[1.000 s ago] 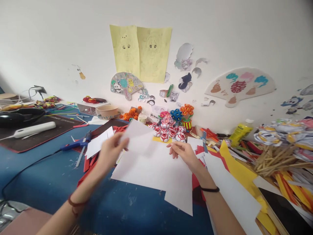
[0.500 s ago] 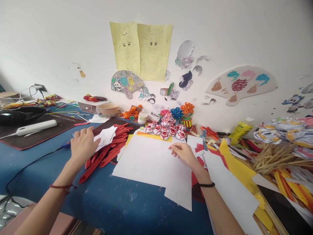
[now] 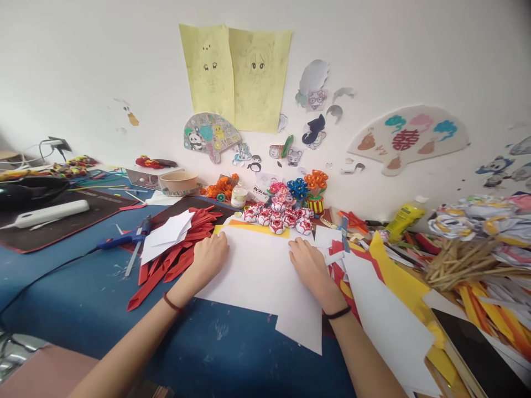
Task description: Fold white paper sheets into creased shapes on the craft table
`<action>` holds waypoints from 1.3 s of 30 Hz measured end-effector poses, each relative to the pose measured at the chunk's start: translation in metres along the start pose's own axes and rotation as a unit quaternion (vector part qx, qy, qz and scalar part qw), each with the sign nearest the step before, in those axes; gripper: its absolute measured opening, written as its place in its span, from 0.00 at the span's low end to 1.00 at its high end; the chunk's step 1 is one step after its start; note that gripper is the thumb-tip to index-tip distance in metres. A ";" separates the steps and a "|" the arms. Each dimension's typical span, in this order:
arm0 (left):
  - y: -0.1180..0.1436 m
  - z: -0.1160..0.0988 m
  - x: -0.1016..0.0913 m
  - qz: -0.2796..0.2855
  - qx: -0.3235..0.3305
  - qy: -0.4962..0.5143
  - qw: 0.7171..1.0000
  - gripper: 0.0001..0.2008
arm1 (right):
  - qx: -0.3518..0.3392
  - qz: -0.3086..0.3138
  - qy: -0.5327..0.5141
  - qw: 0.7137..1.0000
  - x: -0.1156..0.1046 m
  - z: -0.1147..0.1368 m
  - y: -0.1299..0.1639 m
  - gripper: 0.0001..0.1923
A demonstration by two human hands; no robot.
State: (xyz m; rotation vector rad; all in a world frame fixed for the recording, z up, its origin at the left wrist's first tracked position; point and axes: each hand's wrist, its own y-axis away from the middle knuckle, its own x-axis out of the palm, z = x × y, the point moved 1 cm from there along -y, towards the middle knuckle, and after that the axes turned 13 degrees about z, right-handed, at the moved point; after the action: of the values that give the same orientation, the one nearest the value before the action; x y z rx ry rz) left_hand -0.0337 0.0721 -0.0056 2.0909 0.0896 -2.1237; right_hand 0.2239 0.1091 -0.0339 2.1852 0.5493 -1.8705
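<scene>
A large sheet of white paper (image 3: pixel 253 282) lies on the blue tabletop, overlapping other sheets, with a corner hanging toward me at the right. At its far left edge, my left hand (image 3: pixel 211 258) has its fingers curled down on the paper. My right hand (image 3: pixel 307 265) rests on the right part of the sheet, fingers bent together against it; the fingertips are partly hidden. Left of the sheet, small white paper pieces (image 3: pixel 168 236) rest on folded red paper strips (image 3: pixel 166 271). Red-and-white paper flowers (image 3: pixel 277 220) stand just beyond the sheet.
A blue glue gun (image 3: pixel 120 239) with its cord lies at left, near a white tool (image 3: pixel 52 214) on a dark mat. Right of the sheet are yellow paper (image 3: pixel 398 276), a yellow bottle (image 3: pixel 406 218) and a dark flat device (image 3: pixel 477 354). A wall stands behind.
My left hand has moved right, from beside the small white pieces to the large sheet, uncovering the glue gun. My right hand has turned downward onto the paper. The view has shifted slightly.
</scene>
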 end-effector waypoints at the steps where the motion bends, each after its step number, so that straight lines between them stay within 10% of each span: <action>1: -0.003 0.002 0.002 0.000 -0.005 0.010 1.000 0.16 | 0.000 0.001 0.007 1.000 0.001 0.001 0.000 0.12; 16: 0.001 0.024 -0.006 -0.046 -0.039 0.143 0.988 0.12 | 0.026 -0.011 0.024 0.999 0.000 0.008 0.003 0.14; 24: 0.021 0.015 -0.008 -0.184 0.190 -0.022 0.964 0.16 | 0.028 -0.022 0.008 0.999 0.000 0.009 0.000 0.14; 29: 0.043 0.016 0.006 -0.232 0.369 -0.127 0.891 0.14 | 0.032 -0.038 -0.024 0.998 0.003 0.009 0.000 0.16; 39: 0.063 0.012 0.020 -0.194 0.436 -0.134 0.868 0.20 | 0.010 -0.116 -0.244 0.963 -0.015 0.016 0.010 0.25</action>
State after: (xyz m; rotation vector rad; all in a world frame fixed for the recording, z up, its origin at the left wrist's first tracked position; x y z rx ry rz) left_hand -0.0360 0.0064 -0.0205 2.2704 -0.6657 -3.0982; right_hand 0.2122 0.0917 -0.0223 1.6251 0.7019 -2.4320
